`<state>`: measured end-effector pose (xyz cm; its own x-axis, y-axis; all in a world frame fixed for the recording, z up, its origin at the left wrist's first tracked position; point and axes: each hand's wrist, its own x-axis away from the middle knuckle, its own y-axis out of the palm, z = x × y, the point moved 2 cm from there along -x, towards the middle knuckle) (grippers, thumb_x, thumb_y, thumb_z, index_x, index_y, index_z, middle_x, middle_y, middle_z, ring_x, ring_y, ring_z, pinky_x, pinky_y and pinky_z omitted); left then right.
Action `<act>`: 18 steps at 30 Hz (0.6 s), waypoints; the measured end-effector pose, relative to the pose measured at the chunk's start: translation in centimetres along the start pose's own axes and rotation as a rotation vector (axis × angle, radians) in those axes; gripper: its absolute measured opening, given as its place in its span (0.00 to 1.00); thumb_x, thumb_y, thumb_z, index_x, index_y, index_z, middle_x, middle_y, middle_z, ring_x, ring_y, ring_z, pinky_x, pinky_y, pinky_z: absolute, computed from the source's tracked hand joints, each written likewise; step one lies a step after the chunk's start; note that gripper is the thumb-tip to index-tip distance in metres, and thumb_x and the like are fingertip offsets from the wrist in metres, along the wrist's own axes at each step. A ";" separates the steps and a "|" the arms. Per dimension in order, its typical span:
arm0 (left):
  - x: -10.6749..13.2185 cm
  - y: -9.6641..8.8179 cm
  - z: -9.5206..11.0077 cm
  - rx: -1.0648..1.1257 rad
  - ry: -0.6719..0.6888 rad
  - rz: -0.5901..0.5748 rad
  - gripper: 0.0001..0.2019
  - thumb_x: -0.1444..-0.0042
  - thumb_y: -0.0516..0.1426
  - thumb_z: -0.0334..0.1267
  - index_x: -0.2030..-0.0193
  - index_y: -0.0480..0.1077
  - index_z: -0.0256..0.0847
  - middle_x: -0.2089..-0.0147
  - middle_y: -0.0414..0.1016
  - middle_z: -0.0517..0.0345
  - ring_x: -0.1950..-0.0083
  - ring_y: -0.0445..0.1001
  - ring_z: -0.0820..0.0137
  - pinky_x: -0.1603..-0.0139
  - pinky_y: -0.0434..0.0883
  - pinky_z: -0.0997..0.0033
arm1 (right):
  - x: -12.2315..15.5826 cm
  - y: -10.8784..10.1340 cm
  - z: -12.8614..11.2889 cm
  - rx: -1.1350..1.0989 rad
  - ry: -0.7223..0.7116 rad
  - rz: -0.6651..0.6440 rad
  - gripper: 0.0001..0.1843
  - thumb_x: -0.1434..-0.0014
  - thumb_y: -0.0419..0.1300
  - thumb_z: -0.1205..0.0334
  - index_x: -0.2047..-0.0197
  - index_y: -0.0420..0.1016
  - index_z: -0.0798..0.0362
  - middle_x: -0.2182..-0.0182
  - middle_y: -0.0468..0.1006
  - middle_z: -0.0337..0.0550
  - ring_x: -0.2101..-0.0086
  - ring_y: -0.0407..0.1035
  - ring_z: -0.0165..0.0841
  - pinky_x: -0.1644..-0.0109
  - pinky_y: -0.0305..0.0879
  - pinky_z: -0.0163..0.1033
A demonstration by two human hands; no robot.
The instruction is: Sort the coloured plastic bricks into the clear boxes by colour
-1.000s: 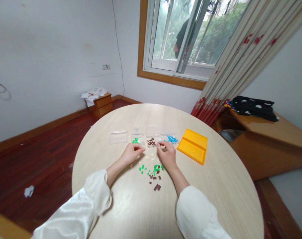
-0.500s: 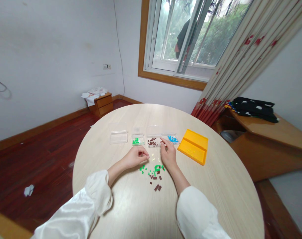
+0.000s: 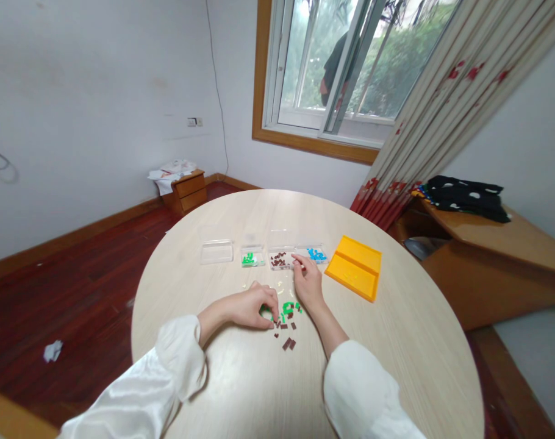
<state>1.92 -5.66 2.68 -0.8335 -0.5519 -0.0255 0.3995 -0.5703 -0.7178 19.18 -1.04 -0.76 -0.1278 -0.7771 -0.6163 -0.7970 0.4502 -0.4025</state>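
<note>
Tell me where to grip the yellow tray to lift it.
Probably grip the yellow tray by its raised near-left rim, coming from the left, where the right hand is. It lies flat and open-side up, so the thin walls offer the only edge to pinch.

A room in a home. White plastered walls meet a dark red wooden floor (image 3: pixel 76 286) with a timber skirting. A wood-framed sliding window (image 3: pixel 332 73) has a flowered curtain (image 3: pixel 442 103) drawn to its right. A small bedside cabinet (image 3: pixel 186 190) stands in the far corner, a round pale wooden table (image 3: pixel 396 341) fills the middle, and folded clothes (image 3: pixel 469 196) lie on a low wooden desk (image 3: pixel 501 244) by the right wall.
</note>
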 end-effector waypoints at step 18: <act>-0.3 0.2 -0.3 0.039 0.007 0.112 0.05 0.47 0.58 0.33 0.68 0.75 0.41 0.65 0.75 0.57 0.59 0.70 0.69 0.49 0.55 0.66 | 0.0 -0.1 -0.5 -0.075 0.019 -0.052 0.12 0.43 0.50 0.63 0.63 0.75 0.52 0.66 0.78 0.45 0.63 0.69 0.35 0.59 0.65 0.41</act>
<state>2.13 -5.45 2.30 -0.7854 -0.6092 -0.1094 0.5049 -0.5285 -0.6824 18.91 -1.34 -0.41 -0.0952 -0.8072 -0.5826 -0.8449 0.3750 -0.3815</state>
